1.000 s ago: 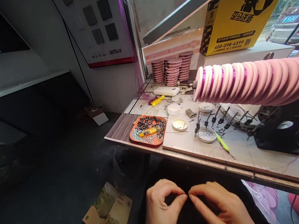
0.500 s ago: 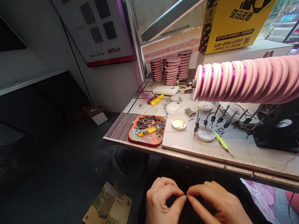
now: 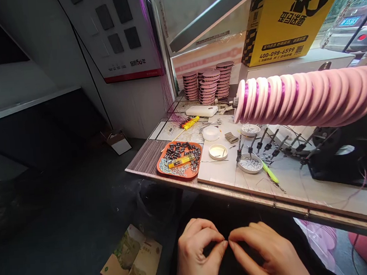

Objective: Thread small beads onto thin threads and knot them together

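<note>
Over my dark-clothed lap, my left hand (image 3: 201,251) is closed, thumb and forefinger pinched together. My right hand (image 3: 264,250) mirrors it in a pinch, its fingertips almost meeting the left ones. Whatever lies between the fingertips is too fine to make out. Beyond the hands, on the table, an orange tray (image 3: 187,176) holds black cylindrical pieces, a yellow-capped tube (image 3: 181,161) and small metal bits. Right of it is a white dish (image 3: 218,157), then a dish of small pale pieces (image 3: 250,170) beside a lime-green tool (image 3: 270,173).
A row of pink foam spools (image 3: 308,98) on a shaft juts over the table's right side. Stacked pink discs (image 3: 209,84) and a yellow bag (image 3: 292,21) stand behind. The table edge (image 3: 239,192) runs just beyond my hands. Flattened cardboard (image 3: 133,261) lies on the floor.
The view has shifted very slightly, so the table things sit a little further left. Both hands keep the same pinched pose, fingertips close together.
</note>
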Demonstrator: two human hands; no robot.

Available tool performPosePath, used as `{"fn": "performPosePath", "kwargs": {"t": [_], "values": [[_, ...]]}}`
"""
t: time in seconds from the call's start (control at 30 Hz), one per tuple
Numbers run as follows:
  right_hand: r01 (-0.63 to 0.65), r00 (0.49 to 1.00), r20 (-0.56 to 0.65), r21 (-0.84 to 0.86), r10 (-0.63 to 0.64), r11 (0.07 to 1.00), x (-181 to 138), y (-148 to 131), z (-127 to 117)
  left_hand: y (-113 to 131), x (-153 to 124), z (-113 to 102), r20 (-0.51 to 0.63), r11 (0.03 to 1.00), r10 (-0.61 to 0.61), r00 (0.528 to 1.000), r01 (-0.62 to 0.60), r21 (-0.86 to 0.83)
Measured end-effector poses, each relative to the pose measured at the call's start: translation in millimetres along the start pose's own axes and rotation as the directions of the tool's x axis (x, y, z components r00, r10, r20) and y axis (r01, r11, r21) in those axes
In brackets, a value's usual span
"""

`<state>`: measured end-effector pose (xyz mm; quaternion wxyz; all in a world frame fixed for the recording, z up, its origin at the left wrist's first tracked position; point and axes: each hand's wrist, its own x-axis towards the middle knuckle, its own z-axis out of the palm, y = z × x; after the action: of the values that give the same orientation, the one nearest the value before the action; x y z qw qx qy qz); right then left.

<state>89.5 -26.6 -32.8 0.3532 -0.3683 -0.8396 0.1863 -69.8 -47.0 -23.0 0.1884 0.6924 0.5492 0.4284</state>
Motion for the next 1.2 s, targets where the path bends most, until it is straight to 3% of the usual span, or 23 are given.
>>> {"fn": "performPosePath", "kwargs": {"t": [0.67, 1.0, 1.2], "values": [[-0.006, 1.000, 0.028, 0.014, 0.006, 1.000, -1.1, 0.9, 1.2, -2.2, -0.9, 0.0, 0.023, 1.000, -0.014, 1.000, 0.014, -0.004], [-0.025, 0.999, -0.021, -0.034, 0.025, 0.999, -0.3, -3.3, 5.5, 3.1, 1.0, -4.8, 0.024, 0.983, 0.149, 0.989, -0.150, 0.108], [-0.017, 0.999, -0.034, -0.091, 0.014, 0.996, 2.5, -9.4, 6.3, 3.9, -0.9, -6.0, 0.032, 0.972, 0.187, 0.982, -0.189, 0.136]]}}
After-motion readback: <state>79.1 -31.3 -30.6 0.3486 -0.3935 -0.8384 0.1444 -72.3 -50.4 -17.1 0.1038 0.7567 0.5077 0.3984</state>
